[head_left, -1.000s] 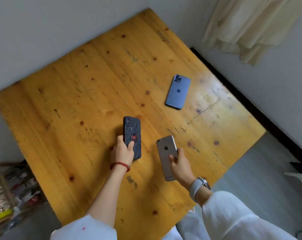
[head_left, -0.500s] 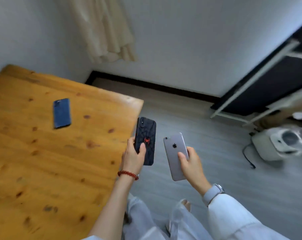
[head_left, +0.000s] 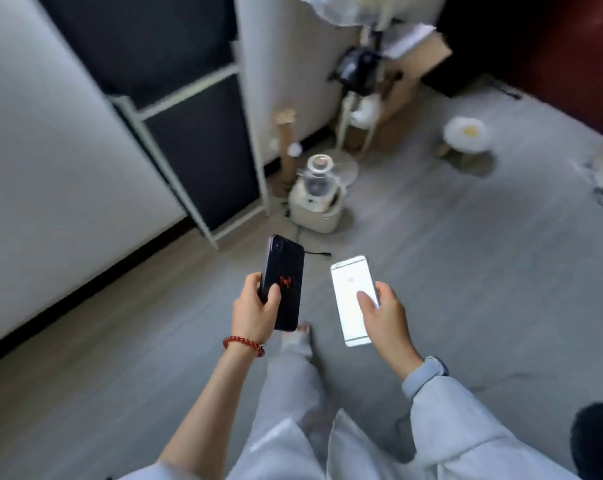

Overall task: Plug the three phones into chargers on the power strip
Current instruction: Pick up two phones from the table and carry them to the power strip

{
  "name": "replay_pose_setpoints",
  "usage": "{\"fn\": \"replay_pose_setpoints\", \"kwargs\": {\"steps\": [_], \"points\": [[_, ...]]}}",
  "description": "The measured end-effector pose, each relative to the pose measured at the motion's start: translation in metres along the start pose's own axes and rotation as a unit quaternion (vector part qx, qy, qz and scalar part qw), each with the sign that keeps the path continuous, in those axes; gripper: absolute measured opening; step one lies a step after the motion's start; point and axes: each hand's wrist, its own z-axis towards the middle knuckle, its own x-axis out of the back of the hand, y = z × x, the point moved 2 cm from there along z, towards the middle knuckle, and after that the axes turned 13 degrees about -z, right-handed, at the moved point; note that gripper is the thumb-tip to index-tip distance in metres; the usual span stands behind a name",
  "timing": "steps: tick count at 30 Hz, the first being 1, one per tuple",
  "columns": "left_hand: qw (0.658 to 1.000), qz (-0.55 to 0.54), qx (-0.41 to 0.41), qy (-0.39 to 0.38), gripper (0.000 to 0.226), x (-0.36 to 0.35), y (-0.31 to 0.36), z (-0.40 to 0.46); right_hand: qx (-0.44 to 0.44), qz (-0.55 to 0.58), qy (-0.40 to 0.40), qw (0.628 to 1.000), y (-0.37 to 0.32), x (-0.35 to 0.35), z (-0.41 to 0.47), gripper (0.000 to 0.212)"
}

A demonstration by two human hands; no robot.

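My left hand [head_left: 255, 310] grips a black phone [head_left: 286, 271] with a red spider mark on its back, held upright over the floor. My right hand [head_left: 383, 313] grips a silver phone [head_left: 350, 289], back up and glaring white in the light, just to the right of the black one. Both phones are held at about waist height, a hand's width apart. The blue phone, the table, the chargers and the power strip are out of view.
A grey wooden floor [head_left: 466, 271] spreads ahead. A white appliance with a clear top [head_left: 315, 199] stands on it with a black cord [head_left: 315, 252] trailing toward me. A dark shelf with a white frame [head_left: 196, 140] lines the wall. A small round stool [head_left: 466, 136] stands far right.
The view has swung right, away from the table, which has left the frame with the blue phone. Both hands still hold their phones, carried over the floor toward the white appliance.
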Motion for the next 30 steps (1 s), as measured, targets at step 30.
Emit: {"fn": "replay_pose_setpoints", "kwargs": {"steps": [30], "points": [[0.899,0.150,-0.142,-0.385,0.026,-0.717,0.342,0.314,-0.316,0.189,0.296,0.881,0.215,0.425,0.502,0.010]]}}
